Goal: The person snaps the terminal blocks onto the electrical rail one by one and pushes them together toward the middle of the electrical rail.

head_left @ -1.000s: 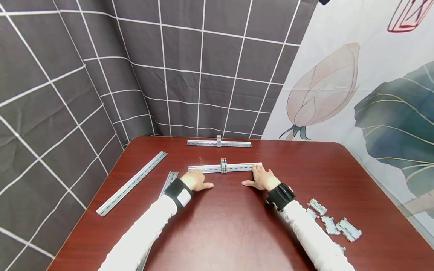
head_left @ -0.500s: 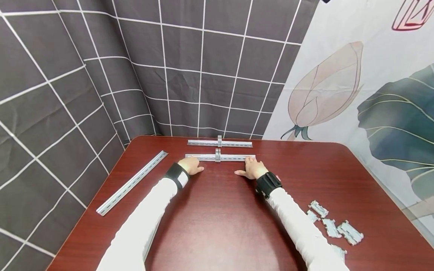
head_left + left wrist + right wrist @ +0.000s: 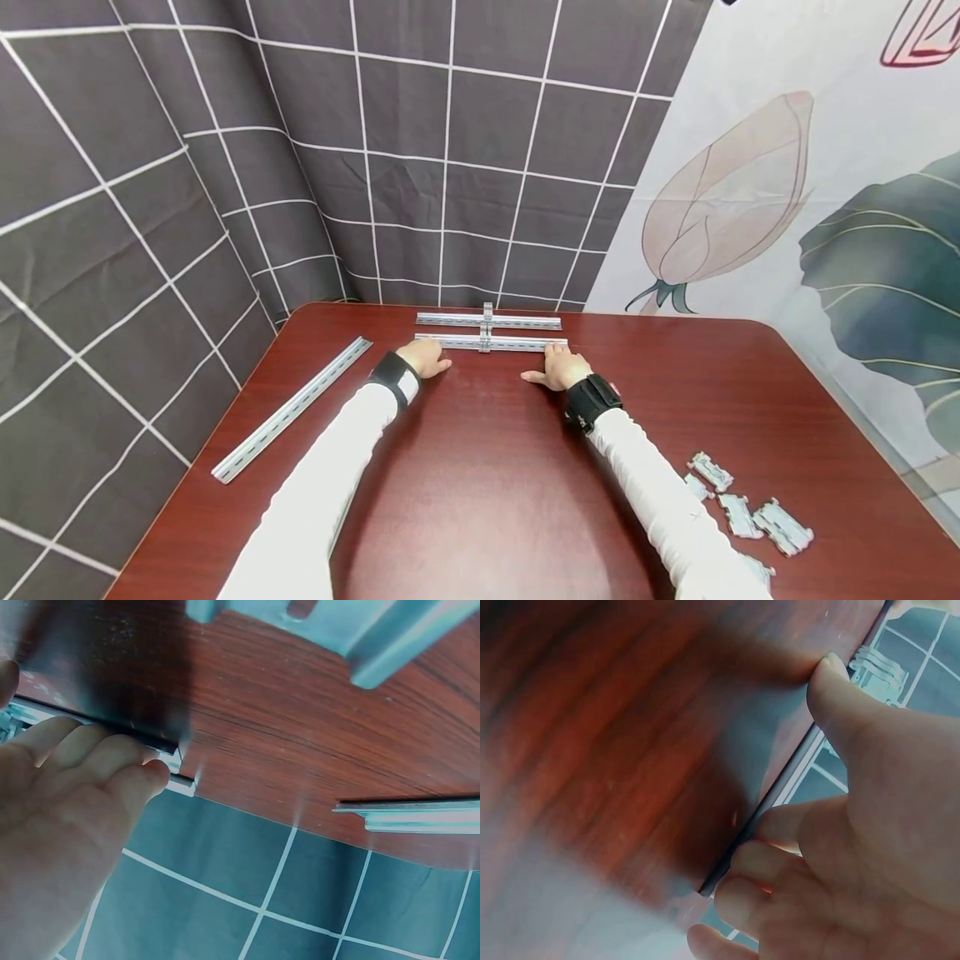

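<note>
A slotted DIN rail (image 3: 521, 344) lies crosswise on the table, with a grey terminal block (image 3: 485, 338) mounted near its middle. My left hand (image 3: 424, 357) touches this rail's left end; in the left wrist view its fingers (image 3: 101, 754) lie along the metal. At the right end, my right hand (image 3: 562, 369) rests its fingertips against the near edge, thumb spread away, as the right wrist view shows with the rail (image 3: 791, 776) beyond the fingers. Just behind, a second DIN rail (image 3: 528, 322) runs parallel, also bearing a block (image 3: 488, 309).
A longer bare rail (image 3: 292, 408) lies diagonally on the left of the table (image 3: 480, 500). Several loose terminal blocks (image 3: 782, 525) sit at the right, beside my right forearm. Another metal rail (image 3: 322, 619) crosses the top of the left wrist view. Grey gridded cloth (image 3: 480, 200) hangs behind.
Both hands have pushed the front rail away from me, close to the rear rail. It was slightly tilted a second ago and now lies nearly parallel to the rear one.
</note>
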Demonstrator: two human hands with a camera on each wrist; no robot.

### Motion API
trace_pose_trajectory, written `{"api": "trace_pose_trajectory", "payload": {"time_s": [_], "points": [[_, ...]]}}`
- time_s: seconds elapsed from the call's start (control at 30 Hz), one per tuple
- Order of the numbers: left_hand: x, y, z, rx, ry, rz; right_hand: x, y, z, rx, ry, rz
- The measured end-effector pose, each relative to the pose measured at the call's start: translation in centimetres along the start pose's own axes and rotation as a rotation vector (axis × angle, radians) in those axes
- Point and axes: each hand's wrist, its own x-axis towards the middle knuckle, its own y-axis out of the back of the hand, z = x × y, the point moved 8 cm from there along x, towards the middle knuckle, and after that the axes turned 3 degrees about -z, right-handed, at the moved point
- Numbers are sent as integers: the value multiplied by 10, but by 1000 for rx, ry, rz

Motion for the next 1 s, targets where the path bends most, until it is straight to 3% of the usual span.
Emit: {"api": "trace_pose_trajectory", "payload": {"time_s": [0.03, 0.07, 0.17, 0.3, 0.67, 1.0], "points": [[-4, 3, 3, -11, 7, 0, 0, 0, 1, 0, 0, 2], [-16, 11, 10, -22, 41, -42, 0, 1, 1, -1, 1, 5], [-34, 25, 22, -22, 27, 2, -2, 2, 3, -9, -3, 9], [-48, 34, 30, -3, 13, 50, -3, 3, 5, -27, -15, 13], [-46, 34, 29, -32, 30, 8, -6, 5, 2, -51, -18, 25], [-36, 34, 24, -51, 30, 31, 9, 3, 5, -44, -52, -39]]}}
